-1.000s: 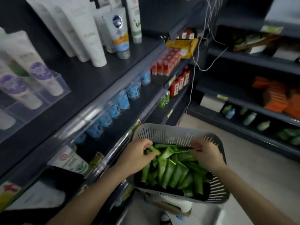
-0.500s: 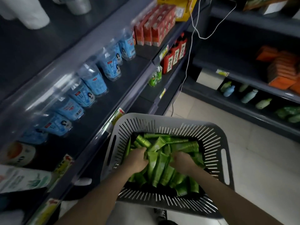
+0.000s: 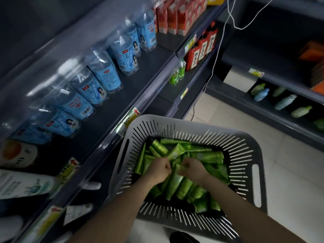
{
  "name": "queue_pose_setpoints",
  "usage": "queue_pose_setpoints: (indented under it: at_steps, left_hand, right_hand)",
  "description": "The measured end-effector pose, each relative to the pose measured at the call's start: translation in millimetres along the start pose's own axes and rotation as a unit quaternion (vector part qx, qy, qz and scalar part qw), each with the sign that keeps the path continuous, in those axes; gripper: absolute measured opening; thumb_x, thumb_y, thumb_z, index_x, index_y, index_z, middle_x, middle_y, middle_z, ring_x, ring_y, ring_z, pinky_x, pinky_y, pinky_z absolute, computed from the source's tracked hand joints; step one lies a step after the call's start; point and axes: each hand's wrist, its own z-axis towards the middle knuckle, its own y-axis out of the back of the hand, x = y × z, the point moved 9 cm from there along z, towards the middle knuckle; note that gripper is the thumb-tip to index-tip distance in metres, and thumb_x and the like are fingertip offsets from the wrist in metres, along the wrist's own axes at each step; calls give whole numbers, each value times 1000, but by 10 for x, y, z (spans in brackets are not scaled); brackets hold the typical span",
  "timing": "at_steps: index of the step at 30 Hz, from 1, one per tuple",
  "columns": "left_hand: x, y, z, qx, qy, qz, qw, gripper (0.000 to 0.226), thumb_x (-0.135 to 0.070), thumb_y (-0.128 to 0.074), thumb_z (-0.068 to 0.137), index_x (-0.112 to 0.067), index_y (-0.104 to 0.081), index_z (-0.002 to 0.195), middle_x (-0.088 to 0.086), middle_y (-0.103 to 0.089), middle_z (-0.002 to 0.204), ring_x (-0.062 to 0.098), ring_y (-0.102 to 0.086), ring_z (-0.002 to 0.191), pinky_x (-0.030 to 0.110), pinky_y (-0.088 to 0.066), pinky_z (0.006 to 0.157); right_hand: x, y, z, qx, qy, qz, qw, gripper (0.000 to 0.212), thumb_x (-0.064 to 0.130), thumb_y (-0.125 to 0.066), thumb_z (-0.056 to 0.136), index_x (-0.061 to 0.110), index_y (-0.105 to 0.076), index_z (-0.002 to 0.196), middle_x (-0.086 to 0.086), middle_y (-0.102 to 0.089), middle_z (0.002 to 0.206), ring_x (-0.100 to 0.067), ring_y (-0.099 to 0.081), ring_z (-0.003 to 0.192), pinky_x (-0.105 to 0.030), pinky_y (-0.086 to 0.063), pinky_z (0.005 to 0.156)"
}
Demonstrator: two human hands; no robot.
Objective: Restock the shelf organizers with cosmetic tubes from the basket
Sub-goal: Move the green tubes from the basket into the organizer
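Gripping tubes (image 3: 182, 188): left hand (image 3: 157, 171), right hand (image 3: 193, 170); red bottles (image 3: 201, 50) read 和其正.

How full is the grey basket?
The basket is well filled, though not to the rim: green tubes lie heaped over most of its floor, with the left hand and right hand curled among them.

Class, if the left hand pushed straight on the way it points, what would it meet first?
Probably the green tubes heaped just ahead of the left hand; beyond them, the far wall of the basket.
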Motion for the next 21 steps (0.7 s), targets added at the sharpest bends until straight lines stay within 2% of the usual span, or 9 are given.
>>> queue_pose_setpoints:
  at_steps: [1,3,5,8,12,14,16,18,21]
  left_hand:
    - [18,28,-12,-10,7,-16,1000,9,-9,-55,90,-13,-55,82,5,-61,85,22,-59,82,37,-50,73]
    - [58,122,-64,-36,23,-50,998,8,-7,-54,90,-12,-55,84,6,-64,87,22,-62,84,41,-54,76]
    - [37,154,-94,-38,21,-29,999,5,-8,-54,90,-12,-57,92,6,-64,96,20,-60,88,36,-53,77]
    - [13,159,-170,-18,7,13,1000,15,-13,-56,90,-9,-60,104,7,-63,103,21,-60,95,34,-52,82]
    - [-13,74,-118,13,-9,7,1000,25,-18,-61,88,-9,-62,111,6,-65,104,19,-61,92,28,-48,77]
    - [-3,-34,-80,24,-7,7,1000,24,-23,-65,85,-11,-63,105,4,-64,105,16,-58,91,26,-46,74]
    - [-10,-147,-62,35,-9,16,999,18,-25,-69,83,-13,-64,96,2,-63,100,15,-58,89,24,-42,69]
    - [-26,-199,-39,22,-16,46,999,15,-21,-67,83,-12,-66,94,4,-65,99,18,-61,91,25,-44,69]
    - [-82,-184,-53,-10,-27,83,996,8,-16,-60,84,-10,-63,87,9,-66,93,24,-63,86,29,-45,65]
  right_hand:
    - [1,-10,-39,7,-6,67,998,20,11,-72,79,15,-53,79,-2,-55,79,-14,-52,70,-26,-42,63]
    - [3,-34,-156,20,-17,172,985,26,1,-69,80,15,-50,70,-2,-50,68,-13,-49,60,-31,-46,60]
    - [-19,24,-232,-4,-13,191,982,24,0,-67,81,15,-53,70,-3,-51,68,-17,-52,62,-34,-50,61]
    - [18,224,-359,-68,-2,194,979,23,1,-68,81,18,-57,71,-4,-57,72,-21,-58,68,-43,-56,65]
    - [-7,494,-403,-113,11,213,970,20,0,-69,80,18,-60,74,-3,-60,70,-19,-59,63,-41,-56,63]
    - [-127,576,-419,-121,5,248,961,18,0,-69,80,17,-63,82,-7,-63,77,-22,-62,69,-40,-55,64]
    - [-260,606,-462,-125,-10,303,945,16,-1,-67,82,12,-65,90,-10,-62,84,-22,-62,71,-31,-55,57]
    - [-360,643,-523,-132,-23,361,923,12,-2,-65,84,7,-64,92,-9,-61,82,-17,-61,67,-23,-51,51]
    - [-449,737,-608,-152,-36,400,903,8,2,-64,86,7,-65,92,-6,-63,80,-15,-63,70,-26,-54,61]
